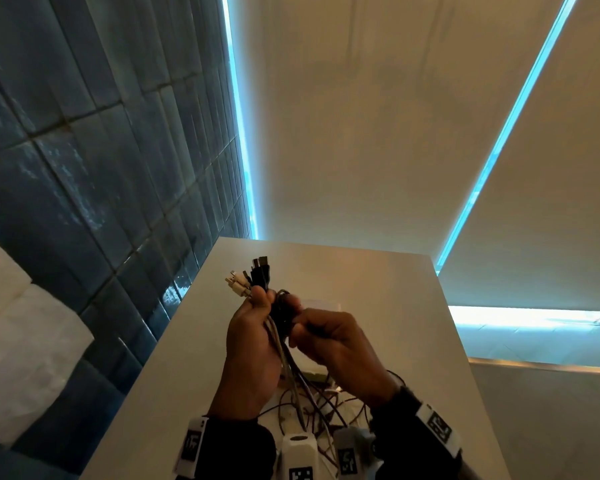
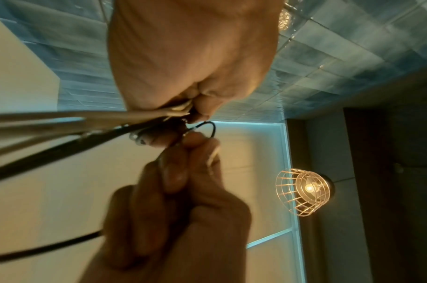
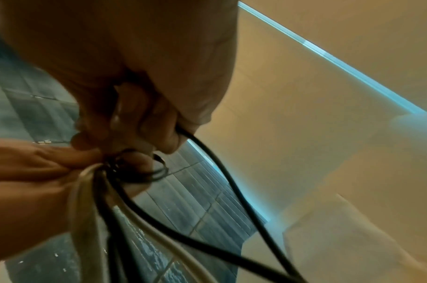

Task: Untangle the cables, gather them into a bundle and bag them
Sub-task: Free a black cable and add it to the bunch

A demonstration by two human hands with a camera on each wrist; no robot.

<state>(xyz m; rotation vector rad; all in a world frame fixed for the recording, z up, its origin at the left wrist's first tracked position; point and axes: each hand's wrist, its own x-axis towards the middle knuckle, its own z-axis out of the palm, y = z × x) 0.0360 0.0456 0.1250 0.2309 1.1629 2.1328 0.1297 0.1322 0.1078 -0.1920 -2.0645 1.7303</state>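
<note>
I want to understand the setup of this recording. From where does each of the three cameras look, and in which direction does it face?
Head: worn on the head, facing forward over the white table; shows the left hand and right hand holding the bundle of black and white cables, plus both wrist bands.
Left wrist: looks along the left palm at the right hand, with a wire-cage lamp behind.
Right wrist: looks along the right hand at the left hand.
Shared: all show both hands, the cables and the blue tiled wall.
</note>
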